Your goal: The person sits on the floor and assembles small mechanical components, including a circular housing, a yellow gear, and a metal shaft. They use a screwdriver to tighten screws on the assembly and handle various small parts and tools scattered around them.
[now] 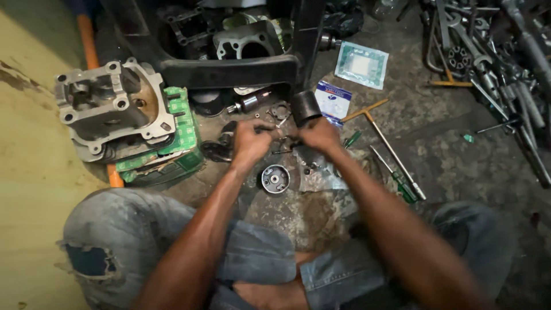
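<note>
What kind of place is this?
Most likely a small engine or motorbike repair workshop, with work done on the floor. An engine cylinder block sits on a green box, a pile of wrenches lies at the right, and screwdrivers lie beside the hands.

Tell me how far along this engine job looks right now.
Stripped down already: the cylinder head sits loose on a green box. In hand: left hand and right hand work a small dark part together. Left: the round metal part and T-handle wrench lie untouched.
</note>
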The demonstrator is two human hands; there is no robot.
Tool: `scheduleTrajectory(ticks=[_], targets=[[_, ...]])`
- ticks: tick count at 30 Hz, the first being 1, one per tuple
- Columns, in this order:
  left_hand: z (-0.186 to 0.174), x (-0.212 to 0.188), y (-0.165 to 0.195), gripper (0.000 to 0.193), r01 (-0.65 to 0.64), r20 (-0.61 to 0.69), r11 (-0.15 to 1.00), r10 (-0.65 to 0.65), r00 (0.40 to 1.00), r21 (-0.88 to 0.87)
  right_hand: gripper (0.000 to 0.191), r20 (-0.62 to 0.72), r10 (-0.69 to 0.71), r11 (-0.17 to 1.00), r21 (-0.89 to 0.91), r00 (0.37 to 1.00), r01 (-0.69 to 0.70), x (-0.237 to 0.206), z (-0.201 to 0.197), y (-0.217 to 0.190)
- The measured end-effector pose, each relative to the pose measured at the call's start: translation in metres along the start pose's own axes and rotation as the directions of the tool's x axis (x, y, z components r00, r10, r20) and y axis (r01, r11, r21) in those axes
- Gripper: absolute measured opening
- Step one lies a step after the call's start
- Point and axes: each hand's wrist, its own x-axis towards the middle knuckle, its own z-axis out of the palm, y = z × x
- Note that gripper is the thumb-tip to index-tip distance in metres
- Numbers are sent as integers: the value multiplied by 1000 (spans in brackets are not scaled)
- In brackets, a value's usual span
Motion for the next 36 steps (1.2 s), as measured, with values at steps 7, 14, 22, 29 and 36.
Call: scheduleTrajectory(ticks=[7,14,22,29,36], targets=[[7,-2,2,23,-115,136,992,121,983,-55,18,285,-189,862,507,940,19,-10,-35,45],[2,-10,8,23,-226,189,973,230,954,-46,16,161,-94,584,808,983,-76,-14,-28,37],[3,-14,8,22,-248,254,969,239,937,3,14,161,-173,485,872,972,-58,-8,-14,42],[9,-13,4,22,-262,261,955,219,940,142,11,216,-165,551,829,962,-92,-8,-15,36],[7,-17,8,22,-198,246,962,149,958,187,21,175,-294,770,626,940,124,-23,-12,26]])
